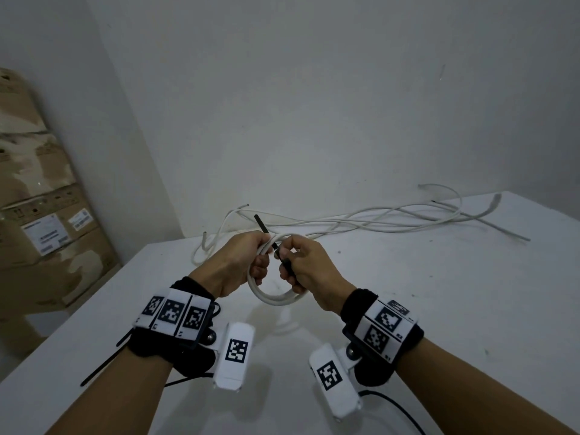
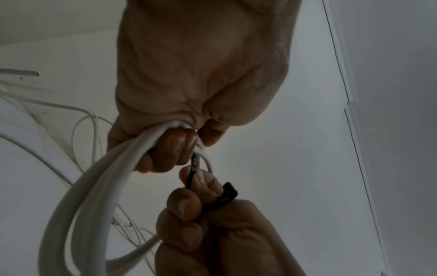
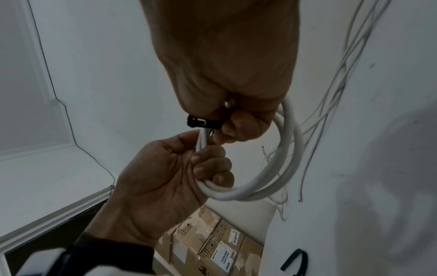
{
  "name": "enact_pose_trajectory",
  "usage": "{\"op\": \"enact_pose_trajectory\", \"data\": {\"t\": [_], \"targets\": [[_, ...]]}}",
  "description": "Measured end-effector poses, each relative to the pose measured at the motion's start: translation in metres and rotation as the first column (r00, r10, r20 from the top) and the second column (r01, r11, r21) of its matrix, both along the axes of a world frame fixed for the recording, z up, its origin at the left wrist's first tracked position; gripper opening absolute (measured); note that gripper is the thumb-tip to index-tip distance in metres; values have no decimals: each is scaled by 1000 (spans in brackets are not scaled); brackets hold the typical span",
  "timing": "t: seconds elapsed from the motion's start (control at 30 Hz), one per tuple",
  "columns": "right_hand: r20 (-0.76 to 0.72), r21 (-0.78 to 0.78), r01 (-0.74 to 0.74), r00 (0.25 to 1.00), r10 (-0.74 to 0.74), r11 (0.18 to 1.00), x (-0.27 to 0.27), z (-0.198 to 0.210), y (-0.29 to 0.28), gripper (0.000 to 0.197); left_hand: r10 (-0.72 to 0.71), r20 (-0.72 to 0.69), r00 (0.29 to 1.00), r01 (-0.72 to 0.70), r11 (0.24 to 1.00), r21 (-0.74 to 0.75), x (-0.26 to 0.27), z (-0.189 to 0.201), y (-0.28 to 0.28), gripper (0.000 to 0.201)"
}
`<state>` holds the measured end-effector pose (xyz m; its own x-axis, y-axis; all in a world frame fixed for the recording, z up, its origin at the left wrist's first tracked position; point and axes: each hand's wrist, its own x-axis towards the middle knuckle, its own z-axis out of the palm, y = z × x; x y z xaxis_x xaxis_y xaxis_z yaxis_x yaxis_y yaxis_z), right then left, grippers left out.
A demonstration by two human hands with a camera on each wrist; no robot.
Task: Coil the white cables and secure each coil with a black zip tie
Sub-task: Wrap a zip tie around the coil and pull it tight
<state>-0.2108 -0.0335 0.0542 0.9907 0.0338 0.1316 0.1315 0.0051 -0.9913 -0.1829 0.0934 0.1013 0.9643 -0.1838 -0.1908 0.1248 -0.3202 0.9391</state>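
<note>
step: tying. left hand grips round white cable coil; right hand pinches thin black plastic zip tie, frame centre. next: thread tail through head.

Two hands are in view: one left hand and one right hand. One coil of white cable is counted. Loose white cables lie tangled; their number cannot be told. Two black zip ties are visible. Stacked cardboard boxes: count uncertain.
</note>
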Motion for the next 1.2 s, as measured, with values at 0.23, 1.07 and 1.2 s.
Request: {"op": "enact_pose_trajectory", "data": {"t": [0.23, 1.07, 1.2], "targets": [[-6, 4, -12, 1000, 12, 1000, 1, -1, -5, 22, -49, 86, 995, 55, 996, -76, -1, -6, -5, 22], [371, -12, 141, 920, -126, 990, 4, -7, -12, 16, -151, 367, 918, 162, 987, 1, 1, -40, -5, 21], [363, 20, 90, 927, -92, 996, -1, -10, -11, 25, -126, 365, 922, 143, 990, -20, 0, -41, -4, 22]]}}
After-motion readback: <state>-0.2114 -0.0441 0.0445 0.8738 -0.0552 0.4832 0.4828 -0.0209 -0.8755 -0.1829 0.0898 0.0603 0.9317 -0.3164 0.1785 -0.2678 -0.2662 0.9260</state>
